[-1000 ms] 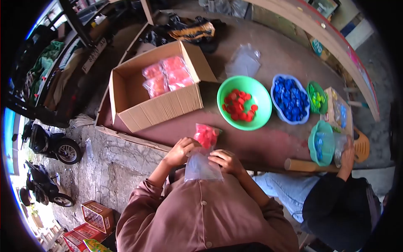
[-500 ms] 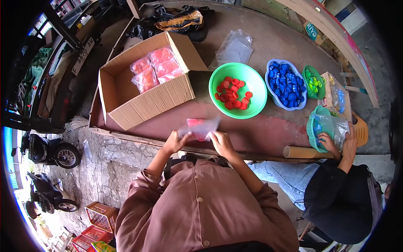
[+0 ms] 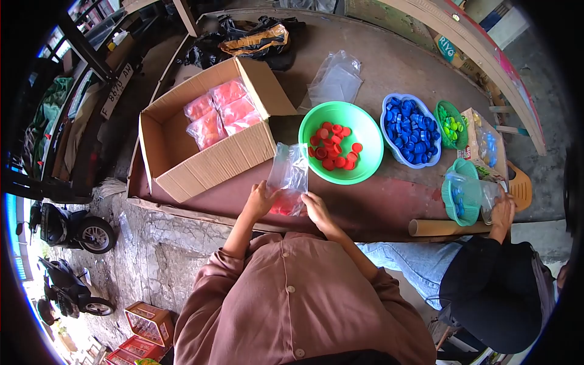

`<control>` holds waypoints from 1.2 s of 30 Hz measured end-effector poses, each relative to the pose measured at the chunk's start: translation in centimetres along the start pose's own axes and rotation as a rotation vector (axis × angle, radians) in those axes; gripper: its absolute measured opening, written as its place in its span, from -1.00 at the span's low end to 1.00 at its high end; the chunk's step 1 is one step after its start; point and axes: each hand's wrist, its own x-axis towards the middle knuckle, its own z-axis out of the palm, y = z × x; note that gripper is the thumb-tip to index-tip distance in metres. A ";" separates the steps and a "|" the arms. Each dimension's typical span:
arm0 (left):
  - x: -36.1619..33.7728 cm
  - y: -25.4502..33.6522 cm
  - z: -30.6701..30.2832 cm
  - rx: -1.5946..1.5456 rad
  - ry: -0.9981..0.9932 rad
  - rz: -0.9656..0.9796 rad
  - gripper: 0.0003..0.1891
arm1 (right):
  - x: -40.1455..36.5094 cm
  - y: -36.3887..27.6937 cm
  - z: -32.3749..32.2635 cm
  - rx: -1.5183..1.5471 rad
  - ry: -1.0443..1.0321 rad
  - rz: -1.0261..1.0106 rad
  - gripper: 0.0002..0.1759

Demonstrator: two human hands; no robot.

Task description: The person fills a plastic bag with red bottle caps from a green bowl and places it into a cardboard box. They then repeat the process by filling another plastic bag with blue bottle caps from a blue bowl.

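Note:
Between my two hands is a clear plastic bag (image 3: 288,173) with red bottle caps in its lower end. My left hand (image 3: 260,201) grips its left side, fingers closed on the plastic. On the opposite edge, my right hand (image 3: 316,210) pinches the bag near the caps. The bag's upper part stands up unfolded, close to a green basin (image 3: 369,164) that holds loose red caps (image 3: 336,139). Left of the basin, an open cardboard box (image 3: 213,161) contains several filled bags of red caps (image 3: 231,92).
Blue caps fill a blue basket (image 3: 410,131); green caps lie in a green basket (image 3: 444,112). Flat clear bags (image 3: 334,79) lie behind the basin. At right, a co-worker's hand (image 3: 502,213) holds a bag over a teal basket (image 3: 465,213). A cardboard tube (image 3: 447,228) lies along the table edge.
The bag's loose upper part, earlier folded sideways and blurred, now extends upward away from me. The co-worker's hands and bag have shifted slightly. The whole view has tilted a little.

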 end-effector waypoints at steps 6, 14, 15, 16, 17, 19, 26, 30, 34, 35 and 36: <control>0.2 1.4 -1.1 -1.015 -0.251 -0.369 -0.78 | 0.0 -1.9 -0.2 0.191 -0.055 0.129 -0.76; -0.6 3.7 -0.3 -1.154 0.282 -0.175 -0.79 | -0.6 -1.9 1.1 -0.016 0.083 -0.127 -0.78; -1.1 4.8 -1.5 -1.118 0.220 -0.252 -0.78 | -1.2 -3.1 1.6 -0.015 0.085 -0.131 -0.78; -1.5 5.1 -2.0 -1.119 0.221 -0.245 -0.78 | -2.2 -4.9 2.4 0.151 0.164 -0.098 -0.74; -1.7 5.3 -2.3 -1.102 0.271 -0.156 -0.76 | -2.6 -5.9 2.8 0.316 0.241 -0.061 -0.68; -1.9 4.3 -2.2 -1.085 0.295 -0.079 -0.80 | -2.0 -5.4 2.7 0.327 0.180 -0.164 -0.65; -2.2 2.6 -2.0 -1.244 -0.114 -0.237 -0.79 | -1.5 -3.6 2.5 0.251 0.025 -0.315 -0.83; -2.8 5.5 -2.5 -1.266 0.226 -0.276 -0.78 | -1.7 -3.6 3.9 -0.027 0.170 -0.311 -0.77; -3.4 5.5 -3.9 -1.195 0.347 -0.122 -0.84 | -2.9 -6.8 4.2 0.418 0.036 0.196 -0.85; -3.2 5.2 -4.5 -1.210 0.290 -0.045 -0.85 | -2.2 -4.9 4.1 0.294 0.025 -0.066 -0.90; -3.1 4.7 -5.1 -1.223 0.233 0.030 -0.84 | -2.1 -5.3 4.4 0.169 0.015 -0.327 -0.94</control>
